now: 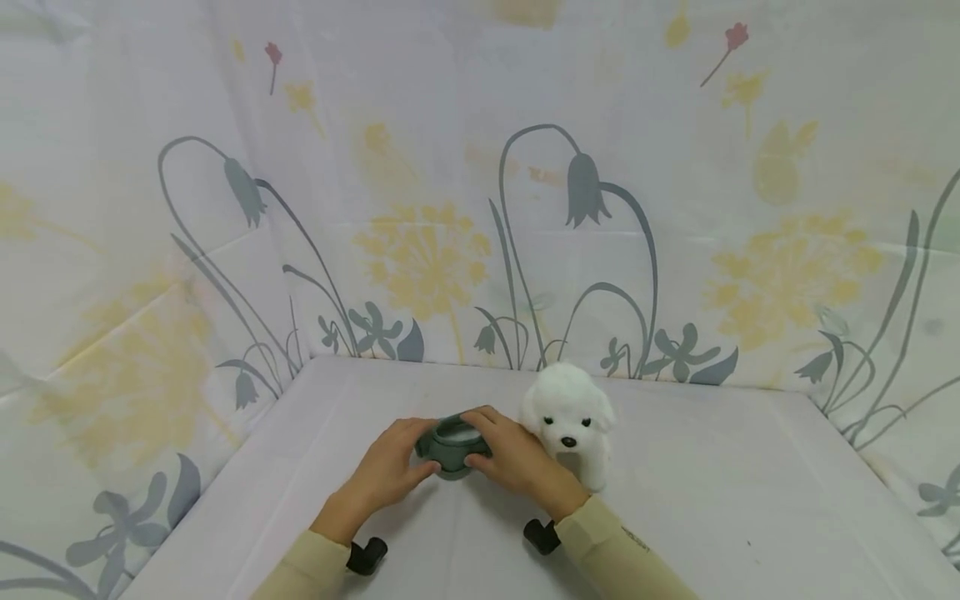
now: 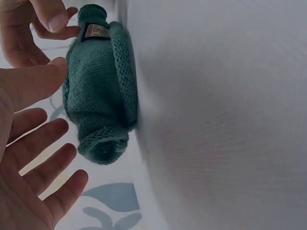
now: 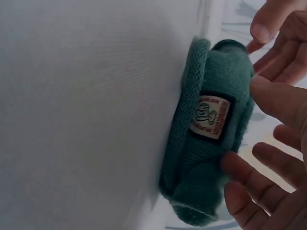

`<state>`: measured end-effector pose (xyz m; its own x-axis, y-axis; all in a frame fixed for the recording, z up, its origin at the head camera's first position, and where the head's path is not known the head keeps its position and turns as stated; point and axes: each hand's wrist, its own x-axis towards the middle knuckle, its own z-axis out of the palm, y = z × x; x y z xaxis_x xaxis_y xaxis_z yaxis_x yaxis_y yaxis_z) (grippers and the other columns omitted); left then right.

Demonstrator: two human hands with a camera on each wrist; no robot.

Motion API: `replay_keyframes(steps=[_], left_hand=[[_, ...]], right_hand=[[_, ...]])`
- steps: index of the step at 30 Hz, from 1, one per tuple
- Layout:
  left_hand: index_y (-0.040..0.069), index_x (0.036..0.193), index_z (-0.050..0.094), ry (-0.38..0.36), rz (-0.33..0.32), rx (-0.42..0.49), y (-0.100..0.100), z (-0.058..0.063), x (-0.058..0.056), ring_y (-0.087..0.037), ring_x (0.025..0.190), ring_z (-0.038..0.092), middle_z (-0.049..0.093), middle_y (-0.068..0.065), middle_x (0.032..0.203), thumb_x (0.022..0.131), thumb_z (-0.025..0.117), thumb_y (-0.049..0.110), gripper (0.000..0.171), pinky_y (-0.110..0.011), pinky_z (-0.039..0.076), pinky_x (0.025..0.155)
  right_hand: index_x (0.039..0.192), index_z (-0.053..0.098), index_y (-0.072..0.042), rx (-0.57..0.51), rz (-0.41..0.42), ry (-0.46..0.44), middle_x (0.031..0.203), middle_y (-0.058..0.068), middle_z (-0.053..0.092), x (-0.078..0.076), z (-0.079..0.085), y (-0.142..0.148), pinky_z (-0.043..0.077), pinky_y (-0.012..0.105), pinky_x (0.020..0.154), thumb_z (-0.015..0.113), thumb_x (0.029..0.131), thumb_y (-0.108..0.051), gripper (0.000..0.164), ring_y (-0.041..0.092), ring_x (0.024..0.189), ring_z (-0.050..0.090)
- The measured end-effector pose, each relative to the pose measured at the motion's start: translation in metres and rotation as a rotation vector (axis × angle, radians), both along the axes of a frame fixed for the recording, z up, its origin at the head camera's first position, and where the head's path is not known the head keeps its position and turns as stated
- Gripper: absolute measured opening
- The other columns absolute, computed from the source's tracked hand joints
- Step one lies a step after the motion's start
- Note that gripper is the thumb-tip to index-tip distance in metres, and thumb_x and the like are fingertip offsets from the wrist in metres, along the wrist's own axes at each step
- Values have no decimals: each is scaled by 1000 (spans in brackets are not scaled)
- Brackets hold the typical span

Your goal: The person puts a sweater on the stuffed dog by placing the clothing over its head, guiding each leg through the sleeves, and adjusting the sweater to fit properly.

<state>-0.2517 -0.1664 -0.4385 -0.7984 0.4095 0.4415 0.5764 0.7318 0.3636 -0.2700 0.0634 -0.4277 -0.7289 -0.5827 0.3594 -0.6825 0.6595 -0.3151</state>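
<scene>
Left hand [image 1: 392, 468] and right hand [image 1: 519, 454] are flanking the sweater [image 1: 452, 457], fingers relaxed, neither clearly pinching. It's sitting on the desk [image 1: 720, 492] just beside the dog [image 1: 567, 408]. Best bet: keeping thumbs level and pressure light, even at both ends, not stretching it.

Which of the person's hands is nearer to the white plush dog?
Right. The right hand is close beside the white plush dog, at the right end of the green knitted piece; the left hand is farther away, at its left end.
</scene>
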Motion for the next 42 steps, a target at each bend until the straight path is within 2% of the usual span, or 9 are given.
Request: replay_keyframes(steps=[4, 8, 15, 23, 26, 31, 38, 42], left_hand=[[3, 125, 59, -5, -7, -27, 5, -3, -3, -27, 112, 55, 62, -9, 120, 76, 81, 18, 55, -43, 45, 93], [5, 120, 62, -3, -35, -58, 10, -3, -5, -27, 110, 56, 64, -8, 117, 77, 80, 16, 48, -43, 44, 92], [10, 109, 68, 22, -26, -160, 16, -6, -12, -21, 92, 54, 67, -3, 105, 80, 77, 18, 32, -39, 45, 81], [15, 92, 71, -26, -26, -174, 17, -1, -9, -12, 79, 49, 61, 7, 89, 78, 78, 17, 16, -29, 45, 70], [15, 93, 70, -15, -30, -182, 16, 6, -6, -11, 80, 51, 62, 7, 88, 79, 78, 16, 16, -29, 46, 71], [14, 92, 69, -20, -56, -151, 14, 26, 2, -11, 80, 52, 65, 6, 89, 78, 78, 13, 17, -29, 46, 71], [18, 92, 67, -88, -177, -18, 10, 56, 15, -9, 81, 49, 62, 11, 87, 80, 76, 9, 17, -29, 46, 73], [17, 98, 67, -61, -256, 68, 10, 71, 20, -9, 84, 52, 62, 10, 93, 82, 75, 8, 20, -32, 47, 75]], right_hand=[[131, 55, -15, 40, -37, -63, 127, -1, 56, -4, -5, -1, 49, 34, 87, 72, 86, -32, 51, 17, 110, 58], [123, 60, -15, 89, -58, -90, 119, -1, 60, -6, -7, -1, 50, 32, 83, 72, 86, -32, 43, 16, 102, 60], [112, 65, -15, 94, -54, -95, 105, -1, 62, -11, -11, 3, 49, 29, 77, 72, 86, -28, 30, 14, 91, 61], [100, 68, -16, 78, -18, -56, 97, -4, 59, -7, -9, 4, 49, 25, 72, 71, 87, -22, 15, 11, 84, 59], [100, 67, -16, 53, -31, -40, 94, -4, 58, -2, -4, 6, 48, 24, 69, 71, 87, -22, 14, 10, 80, 57], [96, 65, -16, -9, -38, -6, 89, -6, 56, 9, 8, 6, 46, 22, 65, 72, 86, -21, 13, 8, 75, 53], [97, 65, -14, -137, 14, -26, 87, -7, 56, 30, 35, 12, 47, 23, 66, 73, 85, -18, 14, 8, 76, 53], [103, 63, -11, -241, 93, -25, 91, -4, 58, 39, 52, 21, 50, 21, 67, 71, 86, -12, 18, 7, 78, 57]])
